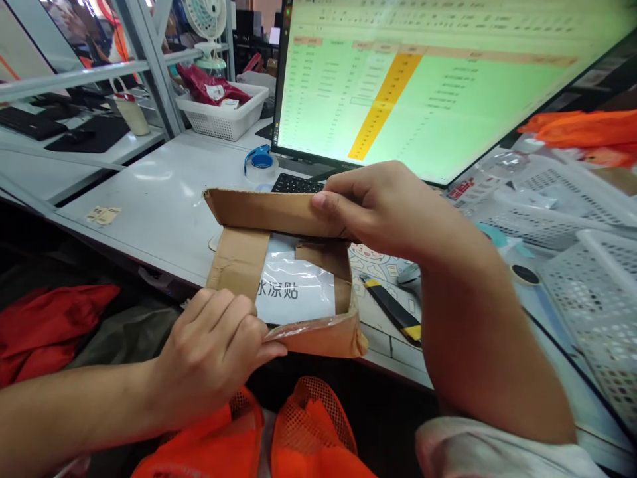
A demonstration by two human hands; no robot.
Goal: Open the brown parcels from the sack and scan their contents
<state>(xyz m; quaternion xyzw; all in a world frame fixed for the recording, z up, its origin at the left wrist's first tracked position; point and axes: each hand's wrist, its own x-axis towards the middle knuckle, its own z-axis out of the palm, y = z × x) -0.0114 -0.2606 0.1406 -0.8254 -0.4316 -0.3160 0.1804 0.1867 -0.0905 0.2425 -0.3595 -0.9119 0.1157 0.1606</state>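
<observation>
A small brown cardboard box [239,255] is held at the front edge of the desk, its flaps spread. Inside it lies a white packet [303,285] with black printed characters under shiny clear plastic. My left hand [216,342] is closed on the near left flap, thumb underneath. With thumb and fingers, my right hand [368,202] pinches the raised far flap. A black and yellow utility knife [393,309] lies on the desk just right of the box.
A monitor [338,99] showing a spreadsheet stands behind a keyboard [296,182]. A blue tape dispenser [259,159] is left of them. White baskets [592,318] crowd the right side; another basket [223,123] holding a dark red bag stands at the back left.
</observation>
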